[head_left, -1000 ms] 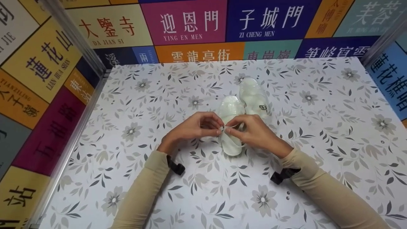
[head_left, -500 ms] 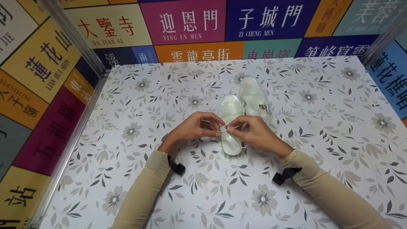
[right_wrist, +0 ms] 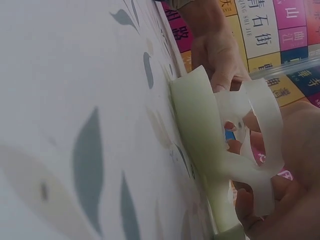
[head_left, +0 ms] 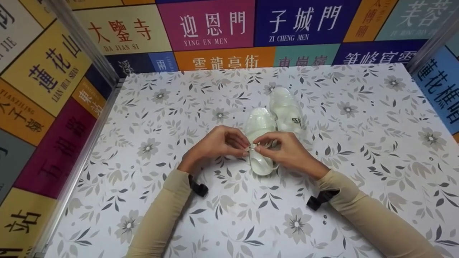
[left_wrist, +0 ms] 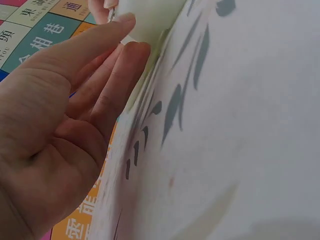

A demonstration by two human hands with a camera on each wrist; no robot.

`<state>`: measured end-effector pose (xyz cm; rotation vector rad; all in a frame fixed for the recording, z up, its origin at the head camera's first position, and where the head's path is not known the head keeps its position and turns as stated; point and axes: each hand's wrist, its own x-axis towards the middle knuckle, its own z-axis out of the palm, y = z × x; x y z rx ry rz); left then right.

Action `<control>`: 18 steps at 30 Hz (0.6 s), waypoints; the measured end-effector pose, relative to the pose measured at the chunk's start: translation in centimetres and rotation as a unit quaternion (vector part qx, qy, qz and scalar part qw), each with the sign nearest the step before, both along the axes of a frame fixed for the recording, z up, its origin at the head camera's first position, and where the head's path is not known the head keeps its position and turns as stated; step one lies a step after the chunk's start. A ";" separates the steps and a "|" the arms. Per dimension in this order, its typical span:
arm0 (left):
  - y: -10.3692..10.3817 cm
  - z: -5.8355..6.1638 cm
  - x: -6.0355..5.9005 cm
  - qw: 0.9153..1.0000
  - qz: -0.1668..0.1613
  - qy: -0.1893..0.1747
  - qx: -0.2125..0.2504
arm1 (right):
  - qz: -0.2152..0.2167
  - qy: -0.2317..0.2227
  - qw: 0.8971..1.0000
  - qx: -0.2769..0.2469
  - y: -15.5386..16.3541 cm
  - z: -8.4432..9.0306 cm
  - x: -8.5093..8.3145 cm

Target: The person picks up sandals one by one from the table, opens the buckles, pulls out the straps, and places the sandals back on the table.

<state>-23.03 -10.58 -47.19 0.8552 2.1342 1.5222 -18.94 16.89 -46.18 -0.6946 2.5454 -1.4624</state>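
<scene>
Floral-covered bench [head_left: 200, 95], lettered walls [head_left: 211, 43] | near sandal [head_left: 261, 170] on it, other sandal [head_left: 284, 102] just beyond | left hand [head_left: 223, 143], right hand [head_left: 287, 147] pinch strap [right_wrist: 271, 132] at buckle [head_left: 252, 146] | risk: loosened pinch could let strap slip

So the small metal buckle [head_left: 252, 146] on the nearer sandal [head_left: 261, 118] has been turned a bit. Half a second ago it was seen as a bright open loop; now just a smaller glint is shown between the fingertips. A second ago it was barely seen too. The left hand [head_left: 217, 143] has had its index fingertip pulled back slightly toward the left edge of the tabletop [head_left: 179, 107], and its thumb tip has been dropped a touch toward the near edge. The right hand [head_left: 288, 148] has been lowered a little that way too, compared with half a second ago.
</scene>
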 end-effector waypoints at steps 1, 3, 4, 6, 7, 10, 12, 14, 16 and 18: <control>-0.1 0.0 0.0 1.000 -0.002 0.000 -0.006 | -0.001 -0.001 1.000 0.000 0.0 0.0 0.0; -0.2 0.0 -0.1 1.000 -0.001 0.009 -0.014 | -0.002 -0.002 1.000 0.001 0.0 0.0 0.1; -0.3 0.0 -0.1 1.000 0.000 0.014 -0.015 | -0.004 -0.002 1.000 0.001 0.0 0.0 0.1; -0.3 -0.1 -0.1 1.000 0.003 0.023 -0.013 | -0.008 -0.001 1.000 0.001 0.0 -0.1 0.1; -0.3 -0.1 0.0 1.000 0.004 0.025 -0.010 | -0.010 0.001 1.000 0.000 0.0 -0.1 0.1; -0.1 -0.1 0.1 1.000 0.007 0.024 -0.004 | -0.017 0.006 1.000 -0.002 0.0 -0.2 0.1; 0.0 -0.1 0.1 1.000 0.009 0.025 -0.003 | -0.020 0.011 1.000 -0.001 0.0 -0.2 0.1; 0.1 -0.1 0.1 1.000 0.010 0.027 -0.004 | -0.021 0.014 1.000 0.000 0.0 -0.2 0.1; 0.2 -0.1 0.1 0.999 0.011 0.031 -0.003 | -0.022 0.016 1.000 0.002 0.0 -0.2 0.1; 0.3 -0.1 0.2 0.999 0.010 0.033 -0.002 | -0.024 0.019 1.000 0.006 0.0 -0.2 0.1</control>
